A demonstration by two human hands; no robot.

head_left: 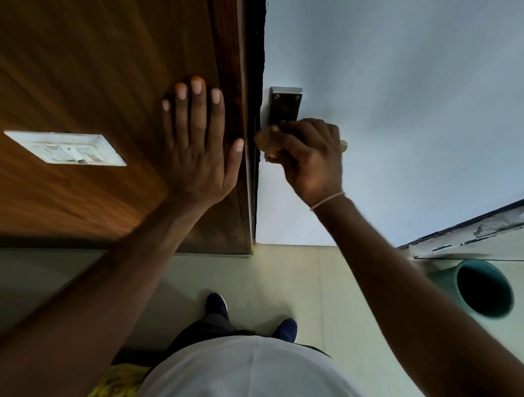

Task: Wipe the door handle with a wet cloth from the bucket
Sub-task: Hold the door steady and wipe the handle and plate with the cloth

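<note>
The metal door handle plate (pixel 284 105) is fixed to a pale grey door (pixel 405 100). My right hand (pixel 313 158) is closed around the handle lever with a small yellowish cloth (pixel 262 138) bunched in it; the cloth pokes out on both sides of the fist and the lever itself is hidden. My left hand (pixel 197 139) lies flat, fingers spread, on the brown wooden panel (pixel 92 57) beside the door edge. The green bucket (pixel 480 292) stands on the floor at the right, its inside dark.
A white switch plate (pixel 65 148) sits on the wooden panel at the left. Pale floor tiles (pixel 285 279) lie below, with my dark shoes (pixel 218 305) on them. A worn door sill (pixel 486 227) runs behind the bucket. A yellow patterned thing (pixel 114 385) lies at the bottom.
</note>
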